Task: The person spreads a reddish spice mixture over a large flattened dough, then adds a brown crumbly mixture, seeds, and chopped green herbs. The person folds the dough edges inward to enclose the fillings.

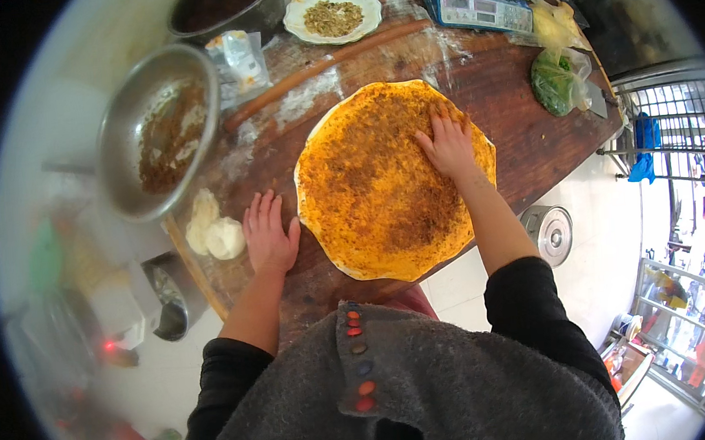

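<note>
the dough sheet (387, 193) is laid flat at the centre of the table (511, 152). its face is coated in orange-yellow and mottled with brown; its edge is left pale. the right hand (449, 146) is placed palm down on the sheet at two o'clock, open, with the fingers directed toward twelve. the left hand (269, 236) is rested open on the table, just outside the sheet between eight and nine o'clock, with the fingers extended. whether its thumb (294, 231) touches the edge cannot be told from this angle.

all positions below are given from the sheet. two dough lumps (225, 239) are set at nine o'clock, just beside the left hand. a steel bowl (122, 146), smeared with brown inside, is positioned between nine and ten. a pin (333, 62) is laid at eleven; a plate (293, 18) of flakes (333, 19) is placed beyond it. a blue scale (481, 8) is stood at one, and a bag (551, 83) of greens at two.
</note>
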`<state>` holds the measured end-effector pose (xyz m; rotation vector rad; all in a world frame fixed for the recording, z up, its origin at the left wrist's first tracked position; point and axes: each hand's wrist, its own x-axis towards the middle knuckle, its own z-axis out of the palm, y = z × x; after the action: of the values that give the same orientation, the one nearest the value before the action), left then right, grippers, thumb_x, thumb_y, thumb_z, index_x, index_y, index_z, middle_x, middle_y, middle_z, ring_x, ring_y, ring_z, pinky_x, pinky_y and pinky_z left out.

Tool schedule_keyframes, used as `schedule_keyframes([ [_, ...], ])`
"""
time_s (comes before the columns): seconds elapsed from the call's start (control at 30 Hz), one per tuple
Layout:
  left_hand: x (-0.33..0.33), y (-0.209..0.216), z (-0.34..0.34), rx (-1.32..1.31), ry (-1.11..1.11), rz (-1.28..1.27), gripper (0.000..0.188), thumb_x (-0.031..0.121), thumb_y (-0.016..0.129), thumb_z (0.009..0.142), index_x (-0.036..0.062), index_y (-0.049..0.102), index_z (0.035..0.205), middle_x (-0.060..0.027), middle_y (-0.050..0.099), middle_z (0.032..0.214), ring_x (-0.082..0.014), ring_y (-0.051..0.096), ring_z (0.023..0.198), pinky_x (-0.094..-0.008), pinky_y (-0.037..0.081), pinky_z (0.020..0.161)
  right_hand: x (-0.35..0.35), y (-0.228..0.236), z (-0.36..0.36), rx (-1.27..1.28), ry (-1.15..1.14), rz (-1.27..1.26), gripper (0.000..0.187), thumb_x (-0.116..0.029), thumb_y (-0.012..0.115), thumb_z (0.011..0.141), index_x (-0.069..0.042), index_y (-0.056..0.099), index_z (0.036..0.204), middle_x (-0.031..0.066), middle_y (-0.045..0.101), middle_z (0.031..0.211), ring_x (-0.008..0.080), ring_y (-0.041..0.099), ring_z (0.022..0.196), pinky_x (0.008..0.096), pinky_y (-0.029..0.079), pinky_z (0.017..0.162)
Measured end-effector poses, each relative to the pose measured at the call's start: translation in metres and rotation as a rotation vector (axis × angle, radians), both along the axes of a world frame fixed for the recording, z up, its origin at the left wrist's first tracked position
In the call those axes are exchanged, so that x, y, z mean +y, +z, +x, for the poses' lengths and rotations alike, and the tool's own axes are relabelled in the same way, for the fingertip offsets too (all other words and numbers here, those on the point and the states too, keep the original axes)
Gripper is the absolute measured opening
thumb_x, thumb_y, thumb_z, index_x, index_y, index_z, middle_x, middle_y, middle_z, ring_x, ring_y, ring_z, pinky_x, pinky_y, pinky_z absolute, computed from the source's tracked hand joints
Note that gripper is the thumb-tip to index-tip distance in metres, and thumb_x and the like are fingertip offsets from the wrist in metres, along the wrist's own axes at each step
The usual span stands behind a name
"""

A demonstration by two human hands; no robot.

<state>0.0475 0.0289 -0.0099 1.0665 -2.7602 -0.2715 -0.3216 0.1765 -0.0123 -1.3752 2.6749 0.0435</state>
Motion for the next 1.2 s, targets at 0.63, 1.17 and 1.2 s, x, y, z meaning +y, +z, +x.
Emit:
schedule_keyframes([
  [0.63,0.0,0.001,0.0,0.014,0.001,-0.001,0.051,0.035,0.058,0.089,0.0069,0.05,0.131,-0.0067,0.042,0.145,-0.0284,0.03,0.139,-0.0484,0.022,0.115,-0.119,-0.003,0.093,-0.011,0.059,-0.136,0.088,-0.068,0.025,0.094,0.001,0.027,0.149,0.0203,0.013,0.159,0.0359,0.01,0.147,0.0554,0.007,0.116],
  [1.17,0.001,0.001,0.002,0.106,-0.017,-0.035,0.051,0.033,0.059,0.089,0.0061,0.048,0.131,-0.0097,0.043,0.143,-0.0308,0.033,0.137,-0.0488,0.024,0.114,-0.068,0.01,0.188,-0.02,0.512,-0.15,0.079,-0.061,0.038,0.094,0.003,0.041,0.139,0.0209,0.028,0.154,0.0333,0.02,0.145,0.0574,0.015,0.114],
  [1.2,0.001,0.001,0.002,0.099,-0.013,-0.029,0.051,0.033,0.059,0.089,0.0063,0.048,0.132,-0.0095,0.042,0.143,-0.0305,0.033,0.137,-0.0486,0.024,0.114,-0.059,0.015,0.199,-0.033,0.554,-0.194,0.072,-0.058,0.041,0.094,0.001,0.048,0.133,0.0215,0.04,0.145,0.0349,0.03,0.14,0.0583,0.016,0.113],
])
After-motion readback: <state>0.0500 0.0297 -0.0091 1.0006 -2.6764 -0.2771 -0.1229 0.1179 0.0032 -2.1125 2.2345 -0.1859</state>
